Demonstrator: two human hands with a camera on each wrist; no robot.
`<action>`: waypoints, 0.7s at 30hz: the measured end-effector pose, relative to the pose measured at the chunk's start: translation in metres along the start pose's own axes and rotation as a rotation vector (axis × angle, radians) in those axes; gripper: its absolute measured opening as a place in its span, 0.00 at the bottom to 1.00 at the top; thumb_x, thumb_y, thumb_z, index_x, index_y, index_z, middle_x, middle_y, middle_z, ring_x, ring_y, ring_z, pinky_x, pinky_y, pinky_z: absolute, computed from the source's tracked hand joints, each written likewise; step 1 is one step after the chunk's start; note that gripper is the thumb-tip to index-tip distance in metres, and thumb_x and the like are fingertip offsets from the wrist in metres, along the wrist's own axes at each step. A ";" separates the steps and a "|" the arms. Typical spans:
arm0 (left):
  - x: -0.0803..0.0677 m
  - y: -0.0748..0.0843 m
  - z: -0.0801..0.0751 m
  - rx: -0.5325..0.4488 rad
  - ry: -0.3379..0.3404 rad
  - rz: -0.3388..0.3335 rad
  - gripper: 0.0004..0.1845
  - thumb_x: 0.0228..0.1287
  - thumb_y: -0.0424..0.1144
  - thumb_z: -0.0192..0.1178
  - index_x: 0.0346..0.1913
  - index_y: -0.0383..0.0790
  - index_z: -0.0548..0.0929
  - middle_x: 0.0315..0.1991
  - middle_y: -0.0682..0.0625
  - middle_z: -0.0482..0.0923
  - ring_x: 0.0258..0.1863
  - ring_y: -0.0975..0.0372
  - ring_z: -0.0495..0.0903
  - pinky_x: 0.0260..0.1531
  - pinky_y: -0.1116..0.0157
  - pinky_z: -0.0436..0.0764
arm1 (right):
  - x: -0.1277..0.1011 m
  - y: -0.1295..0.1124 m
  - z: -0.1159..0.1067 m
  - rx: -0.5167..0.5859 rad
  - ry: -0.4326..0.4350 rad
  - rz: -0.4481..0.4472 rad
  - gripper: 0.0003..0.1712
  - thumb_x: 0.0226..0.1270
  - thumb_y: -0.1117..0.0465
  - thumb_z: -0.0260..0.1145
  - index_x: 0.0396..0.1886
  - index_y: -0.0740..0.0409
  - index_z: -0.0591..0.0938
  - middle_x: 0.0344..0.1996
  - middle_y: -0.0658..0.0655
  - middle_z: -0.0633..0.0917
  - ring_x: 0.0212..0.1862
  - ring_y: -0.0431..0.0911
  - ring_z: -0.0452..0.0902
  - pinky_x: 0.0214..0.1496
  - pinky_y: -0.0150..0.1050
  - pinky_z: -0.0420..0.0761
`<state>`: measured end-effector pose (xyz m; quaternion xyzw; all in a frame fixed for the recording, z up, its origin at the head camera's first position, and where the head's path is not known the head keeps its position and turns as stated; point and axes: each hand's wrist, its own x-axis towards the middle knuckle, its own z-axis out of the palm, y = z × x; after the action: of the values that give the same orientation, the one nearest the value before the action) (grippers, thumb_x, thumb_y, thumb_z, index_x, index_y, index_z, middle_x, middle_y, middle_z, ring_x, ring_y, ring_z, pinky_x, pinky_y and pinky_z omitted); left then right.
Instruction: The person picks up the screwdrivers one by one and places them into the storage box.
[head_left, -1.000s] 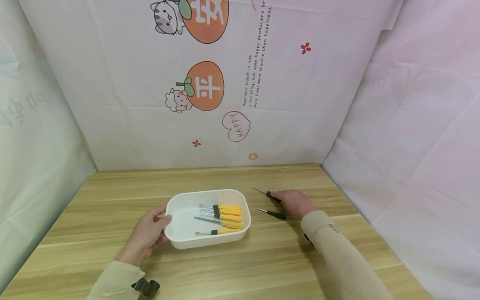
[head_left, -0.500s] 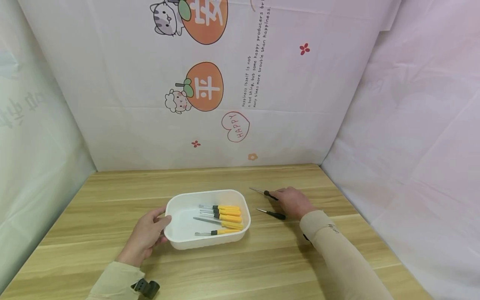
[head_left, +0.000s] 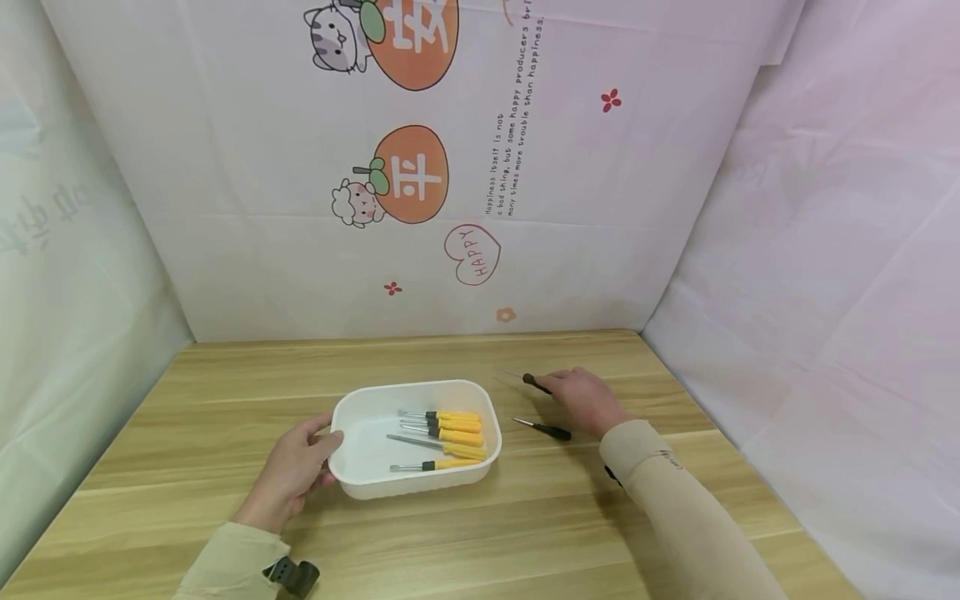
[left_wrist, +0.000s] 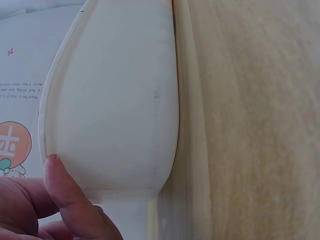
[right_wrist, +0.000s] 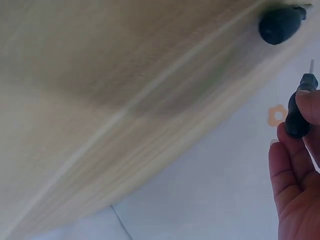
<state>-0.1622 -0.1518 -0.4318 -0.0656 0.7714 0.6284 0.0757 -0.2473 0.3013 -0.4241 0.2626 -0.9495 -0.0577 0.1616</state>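
Black-handled and slim, the screwdriver (head_left: 534, 383) pinched in the right hand (head_left: 583, 400) has come up off the table (head_left: 525, 517): a second ago it lay flat on the wood under the fingertips, and now its shaft blurs in the air, tip pointing toward the white tray (head_left: 360, 483). The right wrist view shows its dark handle (right_wrist: 298, 112) gripped between thumb and fingers, clear of the wood. So the pickup looks done, and I judge the carry toward the tray is what comes next. A second black screwdriver (head_left: 546, 429) lies on the table just beside that hand, between it and the tray, and has not moved. The left hand (head_left: 294, 471) has kept its place, thumb hooked over the tray's near left rim and fingers against the wall, steadying it; the left wrist view shows the thumb (left_wrist: 65, 195) pressed on the rim. Inside the tray lie four yellow-handled screwdrivers (head_left: 450, 433), roughly parallel, undisturbed.
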 end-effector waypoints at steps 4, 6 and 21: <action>0.000 0.000 0.000 0.007 -0.003 0.002 0.31 0.80 0.40 0.54 0.80 0.34 0.62 0.59 0.33 0.76 0.28 0.62 0.80 0.22 0.69 0.83 | 0.003 -0.003 -0.005 0.024 0.044 -0.016 0.23 0.69 0.69 0.71 0.63 0.53 0.85 0.53 0.58 0.90 0.49 0.53 0.87 0.52 0.50 0.87; -0.001 0.001 0.000 0.007 -0.005 0.003 0.31 0.80 0.40 0.54 0.80 0.34 0.62 0.59 0.32 0.76 0.27 0.62 0.80 0.22 0.69 0.83 | 0.005 -0.005 -0.009 0.031 0.040 -0.011 0.23 0.71 0.68 0.69 0.64 0.53 0.85 0.54 0.58 0.89 0.49 0.53 0.87 0.52 0.50 0.87; -0.001 0.001 0.000 0.007 -0.003 -0.007 0.30 0.80 0.38 0.53 0.80 0.36 0.62 0.59 0.33 0.75 0.27 0.62 0.79 0.22 0.70 0.83 | 0.014 -0.022 -0.032 -0.011 0.086 -0.040 0.23 0.75 0.66 0.67 0.66 0.49 0.83 0.56 0.54 0.89 0.52 0.52 0.87 0.53 0.47 0.88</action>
<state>-0.1609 -0.1513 -0.4304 -0.0672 0.7732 0.6256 0.0794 -0.2377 0.2743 -0.3946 0.2830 -0.9359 -0.0548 0.2024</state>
